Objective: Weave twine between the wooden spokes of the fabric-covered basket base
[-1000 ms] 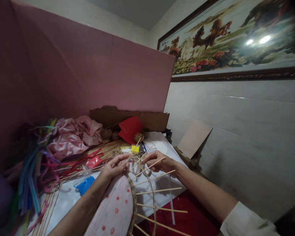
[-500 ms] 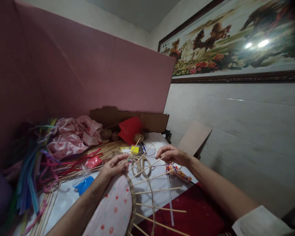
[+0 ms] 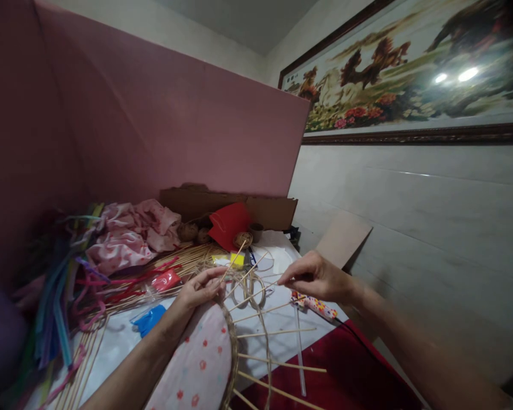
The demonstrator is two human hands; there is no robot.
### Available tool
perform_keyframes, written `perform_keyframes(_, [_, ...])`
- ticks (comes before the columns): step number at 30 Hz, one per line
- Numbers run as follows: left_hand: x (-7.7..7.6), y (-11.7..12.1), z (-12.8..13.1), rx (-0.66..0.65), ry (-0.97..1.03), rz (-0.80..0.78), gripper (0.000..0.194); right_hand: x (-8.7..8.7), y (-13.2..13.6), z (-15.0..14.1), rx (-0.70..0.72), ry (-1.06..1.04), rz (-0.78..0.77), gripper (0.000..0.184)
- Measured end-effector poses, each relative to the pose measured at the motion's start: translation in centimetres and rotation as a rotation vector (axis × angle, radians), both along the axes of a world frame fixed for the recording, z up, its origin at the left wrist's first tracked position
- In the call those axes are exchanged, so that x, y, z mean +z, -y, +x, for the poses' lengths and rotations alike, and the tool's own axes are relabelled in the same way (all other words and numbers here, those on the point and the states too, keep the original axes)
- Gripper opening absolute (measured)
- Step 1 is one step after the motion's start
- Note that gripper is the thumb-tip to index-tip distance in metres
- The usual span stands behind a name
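Observation:
A padded oval base, covered in pale cloth with red flower prints, is tilted in front of me. Twine is wound along its edge, and thin wooden sticks fan out from it. My left hand grips the base's upper edge, fingers around the root of a stick. A loose strand of twine runs across the sticks. My right hand is pinched at the tip of one stick; whether it holds that stick or twine I cannot tell. Scissors lie behind the sticks.
A flower-patterned glue gun with a cord lies at right, a clear glue stick beside it. Bundled sticks, pink cloth, pipe cleaners, a blue packet and red felt cover the left and back.
My right hand has turned and come down slightly, its fingers now closed at a stick's tip. My left hand keeps its grip on the base. The view has shifted a little.

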State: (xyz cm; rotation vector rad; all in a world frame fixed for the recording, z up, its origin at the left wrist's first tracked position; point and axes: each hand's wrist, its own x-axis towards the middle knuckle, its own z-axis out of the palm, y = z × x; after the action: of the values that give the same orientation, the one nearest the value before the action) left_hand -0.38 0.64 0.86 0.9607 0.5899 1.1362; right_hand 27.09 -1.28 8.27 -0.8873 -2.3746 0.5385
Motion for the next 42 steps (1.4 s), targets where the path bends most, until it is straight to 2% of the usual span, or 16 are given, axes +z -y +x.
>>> perform_keyframes(6, [-0.3, -0.3, 0.0, -0.011, -0.005, 0.004, 0.036, -0.4, 2.6, -1.5, 0.122, 0.076, 0.044, 0.028])
perform_keyframes(12, [-0.4, -0.5, 0.0, -0.047, -0.005, -0.013, 0.039, -0.5, 3.2, -2.1, 0.155, 0.072, 0.02, 0.027])
perform_keyframes(17, [0.0, -0.1, -0.2, -0.073, -0.018, -0.052, 0.037, -0.7, 3.0, -1.8, 0.127, 0.045, 0.03, 0.025])
perform_keyframes(26, [1.9, 1.2, -0.1, -0.099, -0.079, -0.065, 0.035, -1.1, 2.7, -1.0, 0.106, 0.02, 0.063, 0.02])
perform_keyframes(37, [2.2, 1.4, -0.1, -0.108, -0.149, -0.049, 0.033, -1.4, 2.8, -0.6, 0.09, 0.006, 0.079, 0.02])
perform_keyframes(42, [2.2, 1.4, 0.0, -0.096, -0.176, -0.042, 0.034, -1.8, 2.5, -0.1, 0.031, -0.019, 0.052, 0.02])
